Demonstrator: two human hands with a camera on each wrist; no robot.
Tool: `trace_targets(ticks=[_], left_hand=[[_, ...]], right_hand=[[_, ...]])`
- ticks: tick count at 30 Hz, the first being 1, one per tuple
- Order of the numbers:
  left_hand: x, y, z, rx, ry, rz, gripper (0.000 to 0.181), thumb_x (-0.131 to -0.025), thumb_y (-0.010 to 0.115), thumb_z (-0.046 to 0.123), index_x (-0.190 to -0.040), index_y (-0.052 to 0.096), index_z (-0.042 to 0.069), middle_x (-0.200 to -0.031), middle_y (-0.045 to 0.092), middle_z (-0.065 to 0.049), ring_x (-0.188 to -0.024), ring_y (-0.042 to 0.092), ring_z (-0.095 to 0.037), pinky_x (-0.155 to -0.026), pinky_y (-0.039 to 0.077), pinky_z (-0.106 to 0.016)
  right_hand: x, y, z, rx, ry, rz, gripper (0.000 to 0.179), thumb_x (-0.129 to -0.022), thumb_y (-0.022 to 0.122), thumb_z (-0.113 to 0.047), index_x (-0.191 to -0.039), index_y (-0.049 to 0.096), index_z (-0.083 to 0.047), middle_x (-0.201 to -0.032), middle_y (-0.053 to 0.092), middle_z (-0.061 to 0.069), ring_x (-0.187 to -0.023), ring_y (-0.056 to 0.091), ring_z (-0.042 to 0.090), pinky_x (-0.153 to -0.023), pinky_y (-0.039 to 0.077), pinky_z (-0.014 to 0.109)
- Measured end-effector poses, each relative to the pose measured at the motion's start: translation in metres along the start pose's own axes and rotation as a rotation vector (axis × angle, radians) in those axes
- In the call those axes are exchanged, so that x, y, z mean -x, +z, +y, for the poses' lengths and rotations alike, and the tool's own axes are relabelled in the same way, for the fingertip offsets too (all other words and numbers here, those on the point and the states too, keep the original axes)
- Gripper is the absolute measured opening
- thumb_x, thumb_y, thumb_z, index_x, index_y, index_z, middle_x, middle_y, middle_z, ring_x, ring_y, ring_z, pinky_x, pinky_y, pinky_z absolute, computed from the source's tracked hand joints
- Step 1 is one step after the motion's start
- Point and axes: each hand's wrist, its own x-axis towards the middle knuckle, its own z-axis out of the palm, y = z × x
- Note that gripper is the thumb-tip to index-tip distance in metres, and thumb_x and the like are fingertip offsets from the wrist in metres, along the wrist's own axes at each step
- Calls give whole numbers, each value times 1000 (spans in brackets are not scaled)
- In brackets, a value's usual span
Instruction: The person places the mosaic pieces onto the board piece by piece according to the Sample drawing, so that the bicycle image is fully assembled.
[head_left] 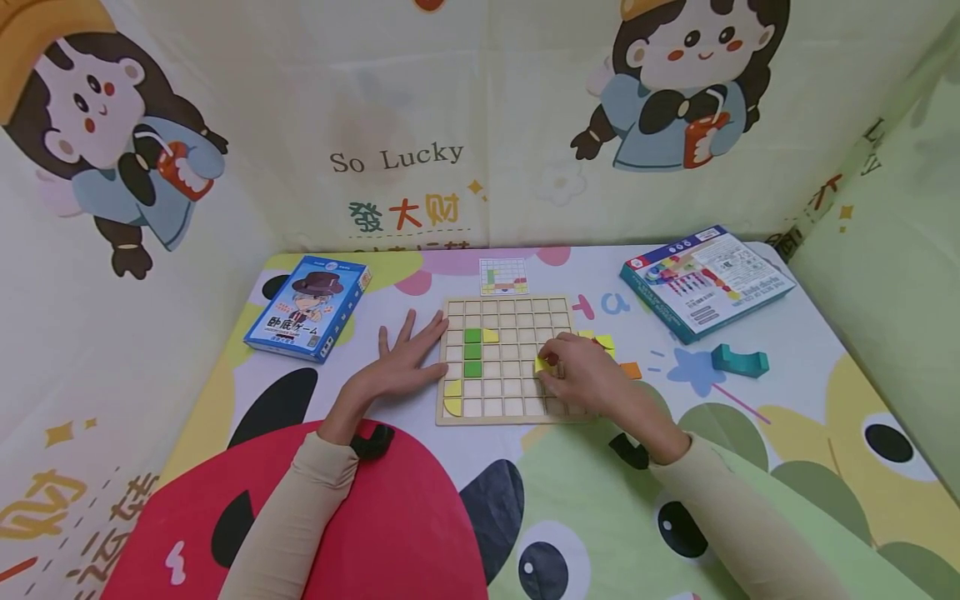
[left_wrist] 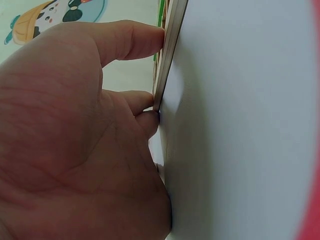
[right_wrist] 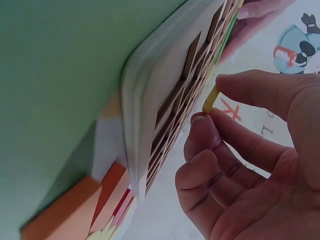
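A wooden grid board [head_left: 512,369] lies flat on the table, its cells framed by thin strips. Several green tiles [head_left: 472,352] form a column in it, with a yellow tile [head_left: 490,336] beside the top one and more yellow pieces [head_left: 452,388] at the lower left. My left hand [head_left: 401,362] rests with spread fingers against the board's left edge, thumb and fingertips touching the rim. Between thumb and fingertips, my right hand [right_wrist: 260,160] pinches a small yellow tile [right_wrist: 211,99] over the right part of the board. That hand covers some cells in the head view.
A pattern card [head_left: 504,277] lies behind the board. To the left is a blue game box [head_left: 307,308]; at the back right, a teal-sided box [head_left: 708,283]. Loose yellow pieces [head_left: 604,342], an orange piece [head_left: 631,370] and a teal curved block [head_left: 740,361] lie right of the board.
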Motion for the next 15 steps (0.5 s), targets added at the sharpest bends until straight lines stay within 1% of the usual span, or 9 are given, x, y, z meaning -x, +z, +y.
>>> trace_targets(ticks=[4,8,15], left_hand=[[-1,0,0,1,0,-2,88,-100,59,46,-172,14,25,-182,3,1,-166,-23,-36,-122,-26,-72],[-1,0,0,5,-1,-5,88,-100,59,46,-172,13,25,-182,3,1,-166,-24,-35,-122,-26,-72],[-1,-1,-1,5,-1,-7,88,-100,59,45,-172,14,24,-182,3,1,-166,-24,-35,-122,-26,-72]], right_hand=[[-2,2,-4,12,10,-6,25,-93,77,-19,-114,76,-6,-103,73,7,-88,64,19,-82,62,36],[-3,2,-9,-7,10,-10,24,-94,77,-19,-114,76,-7,-107,74,8,-93,67,20,-86,63,38],[-7,6,-19,-38,21,-21,26,-94,77,-21,-117,76,-7,-106,72,6,-93,64,19,-85,62,35]])
